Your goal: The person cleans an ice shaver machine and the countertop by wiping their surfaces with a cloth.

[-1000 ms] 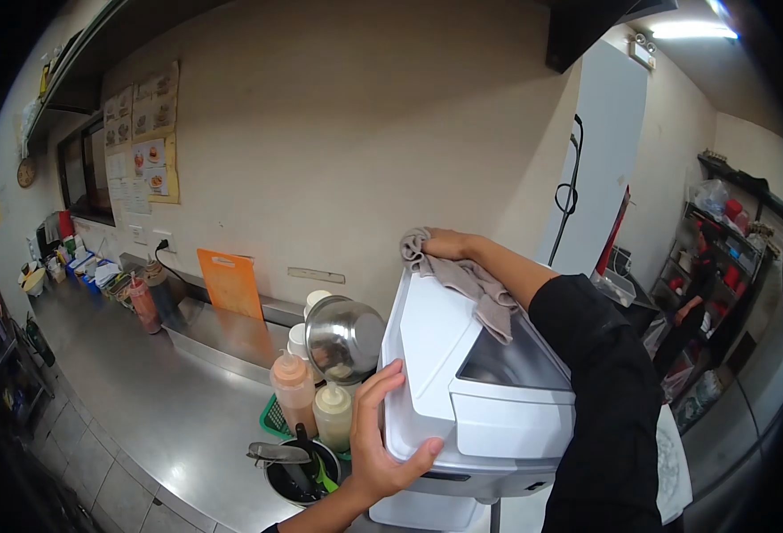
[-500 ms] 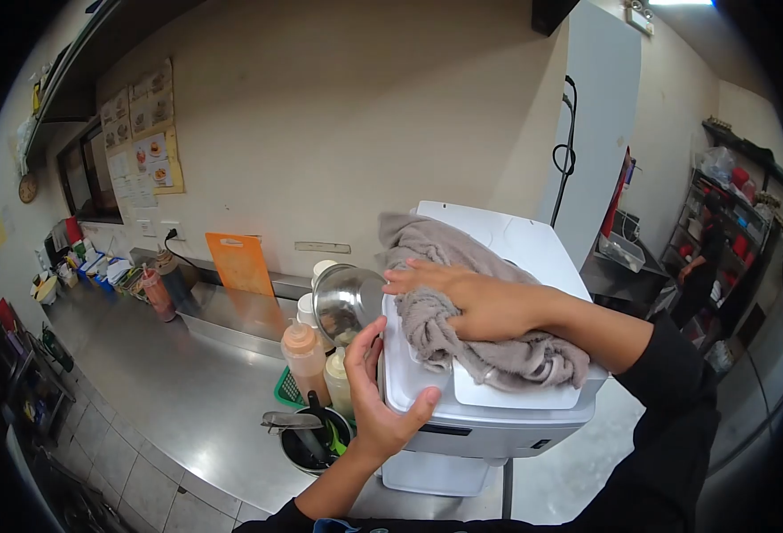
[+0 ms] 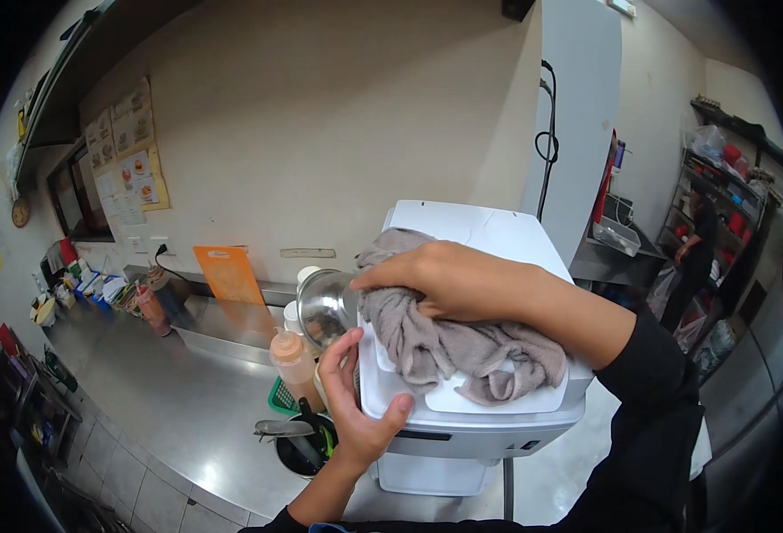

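Stainless counter [image 3: 169, 391] runs along the beige wall, left of both hands. Nearest the left hand [image 3: 356, 404], a black pot [image 3: 302, 449] holds utensils with dark and green handles. Beside it, a green basket [image 3: 278, 398] carries squeeze bottles [image 3: 292, 364] with orange contents. Above the thumb, a tilted steel bowl [image 3: 325, 306] shows pale residue inside. The left hand grips the front-left edge of the white appliance [image 3: 471, 417], fingers spread. The right hand [image 3: 449, 280] lies flat, fingers extended, pressing a grey cloth [image 3: 462, 351] onto the appliance lid.
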`<state>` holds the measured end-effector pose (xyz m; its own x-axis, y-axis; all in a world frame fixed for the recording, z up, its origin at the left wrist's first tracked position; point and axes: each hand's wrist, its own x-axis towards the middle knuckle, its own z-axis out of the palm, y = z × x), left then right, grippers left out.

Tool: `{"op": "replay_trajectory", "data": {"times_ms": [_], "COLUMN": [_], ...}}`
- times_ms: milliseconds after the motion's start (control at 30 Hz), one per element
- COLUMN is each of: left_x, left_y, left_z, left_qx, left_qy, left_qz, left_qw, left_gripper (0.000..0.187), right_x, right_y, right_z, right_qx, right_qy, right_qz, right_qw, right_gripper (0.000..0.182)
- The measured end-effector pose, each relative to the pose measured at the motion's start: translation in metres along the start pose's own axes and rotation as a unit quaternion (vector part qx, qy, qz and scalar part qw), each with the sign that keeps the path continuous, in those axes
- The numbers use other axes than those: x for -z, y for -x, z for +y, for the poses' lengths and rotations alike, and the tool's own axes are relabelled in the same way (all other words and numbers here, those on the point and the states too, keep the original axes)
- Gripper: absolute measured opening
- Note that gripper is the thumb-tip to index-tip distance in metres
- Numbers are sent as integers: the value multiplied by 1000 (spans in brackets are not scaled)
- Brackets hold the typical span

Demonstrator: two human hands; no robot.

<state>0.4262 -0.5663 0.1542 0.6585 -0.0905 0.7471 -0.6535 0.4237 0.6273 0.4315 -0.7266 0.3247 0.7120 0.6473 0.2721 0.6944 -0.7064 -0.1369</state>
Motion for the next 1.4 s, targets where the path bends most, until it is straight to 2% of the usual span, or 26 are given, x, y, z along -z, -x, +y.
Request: {"op": "replay_trajectory", "data": {"times_ms": [33, 133, 167, 200, 267, 333, 400, 433, 500, 533, 567, 600, 633, 667, 700, 733, 900, 967, 1033, 1133, 1267, 1333, 1400], "left_x": [0, 1, 1, 1, -1, 0, -1, -2, -4, -2, 0, 0, 0, 0, -1, -2, -4, -4, -4, -4, 0, 2, 2], "left_y": [0, 0, 0, 0, -1, -2, -2, -2, -4, -2, -1, -2, -3, -3, -2, -2, -3, -3, -3, -2, 0, 0, 1], "left_z": [0, 2, 3, 3, 3, 3, 5, 7, 7, 5, 4, 5, 4, 4, 4, 5, 8, 9, 8, 9, 4, 3, 3], "left_qx": [-1, 11, 13, 14, 14, 10, 7, 10, 5, 6, 9, 3, 8, 0, -6, -3, -8, 1, -6, 13, 24, 25, 25], "left_qy": [3, -1, -4, -5, -37, -44, -48, -45, -36, -22, -8, -18, -16, -22, -29, -27, -28, -27, -27, -28, -53, -61, -63], "left_qz": [1, -9, -12, -12, -3, -5, -11, -6, -7, -12, -16, -19, -20, -17, -14, -10, -8, -9, -9, -7, -8, -11, -11], "left_qw": [1000, 1000, 1000, 1000, 999, 999, 999, 999, 999, 1000, 1000, 1000, 1000, 1000, 999, 1000, 1000, 1000, 1000, 1000, 998, 998, 998], "left_gripper": [85, 85, 85, 85, 87, 86, 86, 86, 85, 84, 82, 82, 82, 82, 82, 82, 81, 80, 81, 82, 82, 81, 81], "right_x": [1, 11, 13, 21, 28, 36, 51, 55, 65, 66, 64, 61, 56, 47, 37, 29, 28, 39, 52, 65, 63, 60, 59], "right_y": [3, 15, 21, 24, 38, 49, 66, 78, 94, 100, 104, 99, 94, 88, 82, 81, 103, 117, 130, 145, 139, 122, 103], "right_z": [5, 48, 68, 76, 110, 145, 178, 197, 216, 216, 217, 206, 194, 180, 163, 152, 99, 75, 49, 16, 16, 24, 41], "right_qx": [14, -58, -91, -195, -227, -304, -385, -389, -480, -456, -460, -375, -280, -284, -256, -222, -266, -213, -164, -155, -175, -257, -292], "right_qy": [30, 63, 90, 80, 187, 251, 314, 314, 365, 312, 314, 277, 231, 228, 125, 17, -33, 5, -34, -90, -95, -31, 3], "right_qz": [19, 13, 13, -27, 2, 17, -19, -16, -54, 47, 48, 186, 318, 315, 223, 127, 119, 36, -20, -55, -34, -29, -46], "right_qw": [999, 996, 992, 977, 956, 919, 868, 866, 796, 832, 829, 865, 876, 876, 932, 967, 956, 976, 986, 982, 979, 965, 955], "right_gripper": [54, 51, 51, 57, 54, 46, 40, 40, 37, 36, 36, 31, 26, 26, 26, 27, 30, 29, 28, 26, 28, 26, 30]}}
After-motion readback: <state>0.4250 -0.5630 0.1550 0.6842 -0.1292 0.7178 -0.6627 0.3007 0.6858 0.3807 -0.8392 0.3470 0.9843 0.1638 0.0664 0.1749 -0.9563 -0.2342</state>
